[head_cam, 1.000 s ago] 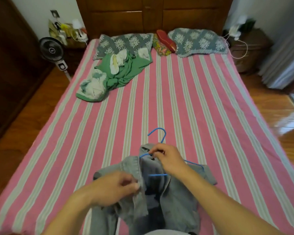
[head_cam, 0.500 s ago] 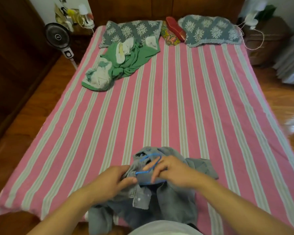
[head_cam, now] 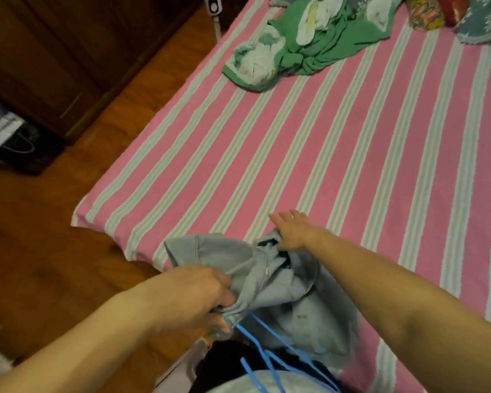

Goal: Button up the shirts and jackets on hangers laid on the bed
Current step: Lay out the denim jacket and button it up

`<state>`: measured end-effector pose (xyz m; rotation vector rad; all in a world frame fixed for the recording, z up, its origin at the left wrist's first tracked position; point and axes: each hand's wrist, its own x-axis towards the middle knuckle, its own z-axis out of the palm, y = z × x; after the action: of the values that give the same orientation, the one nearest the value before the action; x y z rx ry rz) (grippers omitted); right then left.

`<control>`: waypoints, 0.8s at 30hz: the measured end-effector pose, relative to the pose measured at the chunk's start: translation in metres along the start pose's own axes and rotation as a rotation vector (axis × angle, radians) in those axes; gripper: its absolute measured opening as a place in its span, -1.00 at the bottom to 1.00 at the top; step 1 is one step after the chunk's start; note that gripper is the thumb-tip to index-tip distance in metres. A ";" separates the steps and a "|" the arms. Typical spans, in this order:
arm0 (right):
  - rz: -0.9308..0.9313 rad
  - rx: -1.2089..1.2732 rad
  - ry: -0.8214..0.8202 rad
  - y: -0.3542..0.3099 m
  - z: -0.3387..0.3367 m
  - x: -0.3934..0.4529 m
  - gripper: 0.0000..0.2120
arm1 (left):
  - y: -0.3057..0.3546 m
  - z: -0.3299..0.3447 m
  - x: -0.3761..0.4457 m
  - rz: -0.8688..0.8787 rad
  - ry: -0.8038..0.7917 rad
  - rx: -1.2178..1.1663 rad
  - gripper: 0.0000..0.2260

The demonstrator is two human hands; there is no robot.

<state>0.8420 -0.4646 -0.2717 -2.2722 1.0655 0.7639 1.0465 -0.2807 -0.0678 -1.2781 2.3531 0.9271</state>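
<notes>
The jacket (head_cam: 270,282) lies bunched at the bed's (head_cam: 295,154) near edge, its buttons lost in the folds. The blue hanger (head_cam: 270,355) pokes out below, its hook cut off by the frame. My left hand (head_cam: 201,299) grips a fistful of denim. My right hand (head_cam: 292,231) reaches forward, fingers spread flat, heel touching the collar.

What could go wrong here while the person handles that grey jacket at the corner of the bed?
The jacket lies bunched near the bed's corner; only the left hand grips it, so it might slide toward the floor. The blue hanger appears mostly out of the jacket, near the person's body, and could drop free or snag. The right hand rests open at the collar, holding nothing.
</notes>
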 end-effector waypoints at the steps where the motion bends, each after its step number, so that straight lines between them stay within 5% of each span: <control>1: -0.003 -0.015 -0.036 -0.004 0.011 0.009 -0.11 | -0.004 0.002 -0.006 0.001 0.020 -0.013 -0.71; 4: -0.024 0.036 -0.086 -0.015 0.031 0.007 -0.47 | -0.014 0.003 -0.028 0.007 0.042 -0.072 -0.67; 7: 0.033 0.235 0.131 -0.002 0.031 -0.016 -0.75 | -0.033 -0.002 -0.033 -0.033 -0.006 -0.136 -0.63; 11: 0.417 0.391 0.527 0.069 -0.008 -0.110 -0.62 | -0.070 -0.025 0.009 -0.147 0.098 -0.156 -0.68; 15: 0.856 0.299 0.895 0.120 -0.061 -0.268 -0.47 | -0.067 -0.079 0.061 -0.150 0.288 -0.031 -0.62; 19: 1.094 0.124 0.953 0.093 -0.134 -0.393 -0.74 | -0.019 -0.177 0.070 -0.029 0.524 -0.027 -0.61; 21: 1.212 0.104 0.981 0.083 -0.163 -0.431 -0.34 | 0.011 -0.221 0.063 0.040 0.676 -0.019 -0.63; 24: 1.344 0.092 1.271 0.059 -0.191 -0.470 -0.30 | 0.061 -0.253 0.050 0.178 0.743 0.154 -0.66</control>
<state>0.5957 -0.3809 0.1680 -1.5079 3.1376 -0.5635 0.9778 -0.4572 0.1174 -1.5560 3.0554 0.3102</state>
